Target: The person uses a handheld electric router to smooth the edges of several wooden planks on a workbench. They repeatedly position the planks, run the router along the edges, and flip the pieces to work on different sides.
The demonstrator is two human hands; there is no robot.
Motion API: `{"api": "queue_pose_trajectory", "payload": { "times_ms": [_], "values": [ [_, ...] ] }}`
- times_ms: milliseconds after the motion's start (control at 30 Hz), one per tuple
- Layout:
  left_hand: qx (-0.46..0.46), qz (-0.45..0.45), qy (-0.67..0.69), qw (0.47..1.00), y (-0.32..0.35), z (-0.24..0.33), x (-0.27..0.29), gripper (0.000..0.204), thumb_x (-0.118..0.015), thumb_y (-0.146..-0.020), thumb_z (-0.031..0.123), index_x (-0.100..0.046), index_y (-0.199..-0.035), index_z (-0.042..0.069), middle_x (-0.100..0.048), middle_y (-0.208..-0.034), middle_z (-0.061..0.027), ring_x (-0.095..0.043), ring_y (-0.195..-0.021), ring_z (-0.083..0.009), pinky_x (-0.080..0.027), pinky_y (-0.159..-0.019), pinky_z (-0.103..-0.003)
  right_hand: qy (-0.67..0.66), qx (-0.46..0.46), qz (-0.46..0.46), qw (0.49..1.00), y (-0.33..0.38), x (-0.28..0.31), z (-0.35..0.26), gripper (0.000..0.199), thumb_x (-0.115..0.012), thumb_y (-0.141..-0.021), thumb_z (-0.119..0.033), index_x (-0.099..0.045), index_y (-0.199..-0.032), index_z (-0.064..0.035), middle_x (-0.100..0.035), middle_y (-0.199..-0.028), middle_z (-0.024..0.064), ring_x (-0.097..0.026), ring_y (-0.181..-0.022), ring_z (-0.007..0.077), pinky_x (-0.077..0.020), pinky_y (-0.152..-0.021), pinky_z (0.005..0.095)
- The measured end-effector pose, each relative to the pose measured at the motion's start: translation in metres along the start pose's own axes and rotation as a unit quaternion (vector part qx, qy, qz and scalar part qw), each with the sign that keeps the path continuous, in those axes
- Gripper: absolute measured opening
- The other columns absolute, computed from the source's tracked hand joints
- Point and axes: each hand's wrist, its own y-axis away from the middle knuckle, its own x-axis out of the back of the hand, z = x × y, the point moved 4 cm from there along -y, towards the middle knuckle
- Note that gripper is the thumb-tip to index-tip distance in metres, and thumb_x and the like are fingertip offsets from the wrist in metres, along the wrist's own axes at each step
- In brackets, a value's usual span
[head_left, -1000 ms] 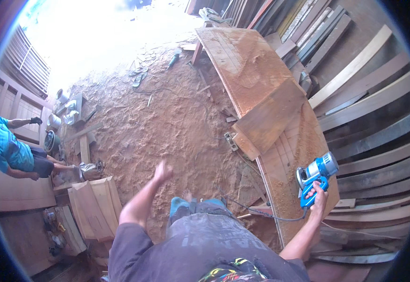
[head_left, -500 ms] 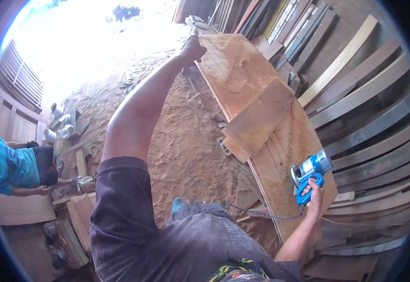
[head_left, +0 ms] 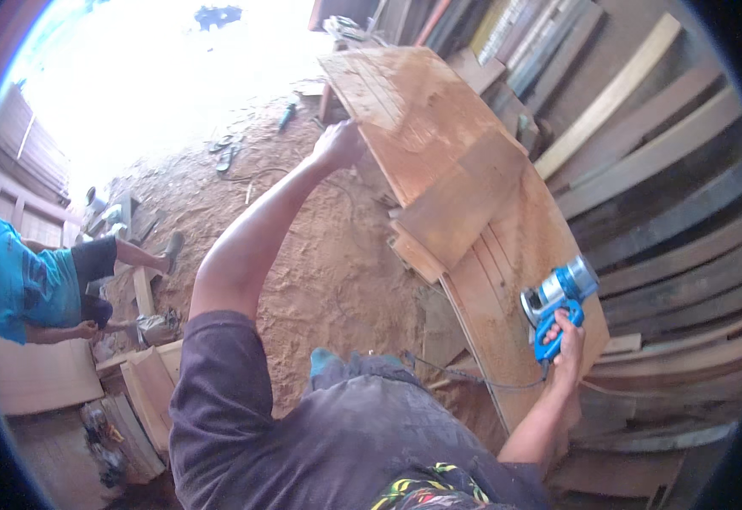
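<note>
My right hand [head_left: 568,344] is wrapped round the blue handle of a handheld router [head_left: 568,285], which has a silver-and-blue motor body. The router lies tilted over the near right part of a large wooden panel [head_left: 439,102], dusted with sawdust. Its dark cord [head_left: 511,386] trails left toward my waist. My left arm reaches forward, and my left hand [head_left: 339,146] is closed at the panel's left edge; what its curled fingers hold, if anything, is hidden. A smaller brown board [head_left: 464,204] lies across the panel's middle, with a wood piece [head_left: 417,255] sticking out beneath it.
Long planks [head_left: 660,212] lean along the right side. Sandy ground [head_left: 303,246] spreads left of the panel, with a pair of sandals [head_left: 226,157] and scraps on it. At far left is a person in a blue shirt [head_left: 35,285], near stacked boards [head_left: 145,395].
My left hand has come back from the panel's far end to a nearer spot on its left edge. My right hand keeps its grip on the router. The person's leg at left now stretches out.
</note>
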Motion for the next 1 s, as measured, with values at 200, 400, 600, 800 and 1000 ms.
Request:
{"api": "queue_pose_trajectory", "payload": {
  "times_ms": [200, 400, 600, 800, 1000],
  "values": [
    [-0.032, -0.136, 0.079, 0.987, 0.106, -0.003, -0.181, 0.072, -0.076, -0.089, 0.032, -0.05, -0.151, 0.007, -0.058, -0.145, -0.0229, -0.057, -0.134, -0.0377, -0.049, -0.109, -0.051, 0.023, -0.004, -0.013, 1.0, -0.014, -0.006, 0.001, 0.017, -0.073, -0.095, -0.018, -0.062, -0.103, -0.0076, -0.051, -0.068, -0.0022, -0.051, -0.053, 0.0096, -0.0458, -0.046, 0.0295],
    [-0.136, -0.169, -0.177, 0.96, 0.161, 0.088, -0.258, 0.095, -0.077, -0.082, 0.021, -0.027, -0.16, 0.001, -0.021, -0.167, -0.0275, -0.026, -0.153, -0.0477, -0.032, -0.116, -0.066, 0.026, 0.004, 0.014, 1.0, -0.001, 0.007, 0.002, 0.019, -0.073, -0.093, -0.016, -0.061, -0.105, -0.0063, -0.051, -0.067, -0.0018, -0.05, -0.051, 0.0092, -0.0447, -0.045, 0.0293],
    [-0.185, -0.066, -0.308, 0.931, 0.158, 0.076, -0.289, 0.092, -0.071, -0.082, 0.016, -0.026, -0.16, -0.001, -0.024, -0.164, -0.0325, -0.03, -0.15, -0.0524, -0.035, -0.114, -0.065, 0.023, 0.006, 0.005, 1.0, 0.005, -0.012, -0.003, 0.02, -0.073, -0.091, -0.011, -0.06, -0.105, -0.0043, -0.051, -0.065, -0.0002, -0.049, -0.049, 0.0094, -0.0426, -0.044, 0.0287],
    [-0.214, -0.052, -0.376, 0.9, 0.148, 0.072, -0.291, 0.084, -0.067, -0.088, 0.021, -0.027, -0.16, 0.0, -0.032, -0.161, -0.0325, -0.042, -0.144, -0.0513, -0.045, -0.109, -0.059, 0.038, 0.049, -0.054, 0.997, -0.003, -0.007, -0.002, 0.02, -0.073, -0.091, -0.01, -0.059, -0.104, -0.0029, -0.053, -0.065, 0.0013, -0.05, -0.046, 0.0104, -0.0423, -0.043, 0.0289],
    [-0.176, -0.027, -0.296, 0.938, 0.143, 0.092, -0.27, 0.085, -0.065, -0.086, 0.013, -0.027, -0.16, 0.0, -0.035, -0.161, -0.0308, -0.044, -0.142, -0.0513, -0.046, -0.108, -0.059, 0.036, 0.076, -0.087, 0.993, -0.004, -0.007, -0.008, 0.024, -0.074, -0.09, -0.011, -0.059, -0.107, -0.0017, -0.055, -0.065, 0.0018, -0.051, -0.046, 0.0105, -0.0421, -0.043, 0.0283]
  ]
}}
